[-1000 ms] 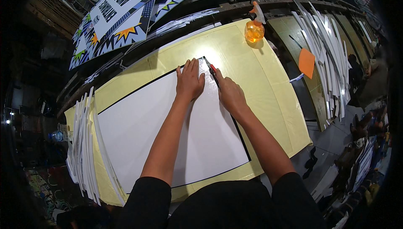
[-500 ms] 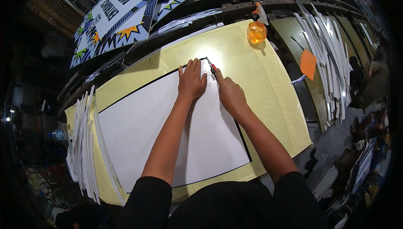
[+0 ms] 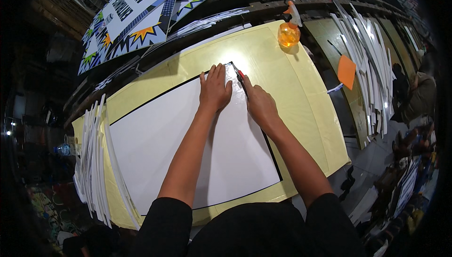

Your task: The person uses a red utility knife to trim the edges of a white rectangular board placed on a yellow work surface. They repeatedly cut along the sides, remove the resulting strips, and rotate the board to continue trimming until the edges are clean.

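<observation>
A large white sheet (image 3: 174, 153) with a black border along its edges lies on a yellow-covered work surface (image 3: 308, 115). My left hand (image 3: 215, 92) rests flat on it near the far right corner, fingers stretched forward and thumb out to the side. Closed around a red and black utility knife (image 3: 242, 76) is my right hand (image 3: 262, 107), just right of the left one. The knife's blade end reaches the black-edged far corner of the sheet; whether it is cutting in cannot be made out.
Beyond the sheet stands a spray bottle (image 3: 288, 33) with orange liquid. Thin white strips (image 3: 93, 167) lie along the left edge, more strips (image 3: 369, 68) at the right beside an orange piece (image 3: 346, 72). Printed boards (image 3: 136, 21) are stacked at the far left.
</observation>
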A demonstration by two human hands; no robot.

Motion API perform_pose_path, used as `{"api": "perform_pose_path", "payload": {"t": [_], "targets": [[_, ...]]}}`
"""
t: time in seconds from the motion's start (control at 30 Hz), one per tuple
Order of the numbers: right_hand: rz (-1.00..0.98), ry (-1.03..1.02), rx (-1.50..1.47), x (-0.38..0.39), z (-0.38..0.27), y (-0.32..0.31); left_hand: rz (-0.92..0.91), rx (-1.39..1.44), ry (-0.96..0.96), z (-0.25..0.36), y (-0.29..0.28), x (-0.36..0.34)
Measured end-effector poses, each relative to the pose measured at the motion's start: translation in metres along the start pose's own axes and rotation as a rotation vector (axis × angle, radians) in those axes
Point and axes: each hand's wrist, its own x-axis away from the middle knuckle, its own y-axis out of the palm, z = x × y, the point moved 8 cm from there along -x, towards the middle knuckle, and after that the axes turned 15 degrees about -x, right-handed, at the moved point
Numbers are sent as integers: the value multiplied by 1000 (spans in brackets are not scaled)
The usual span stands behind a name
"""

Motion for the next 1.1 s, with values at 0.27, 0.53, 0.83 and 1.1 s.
{"api": "perform_pose_path", "payload": {"t": [0.27,0.53,0.83,1.1], "targets": [[-17,58,39,-10,-5,-6,-1,-9,0,0,3,-2],[32,13,-19,-2,7,-6,8,-3,2,1,0,-1],[-8,1,1,-9,5,3,18,4,4,0,1,-1],[19,-23,36,-5,0,4,27,16,11,1,-2,-1]]}}
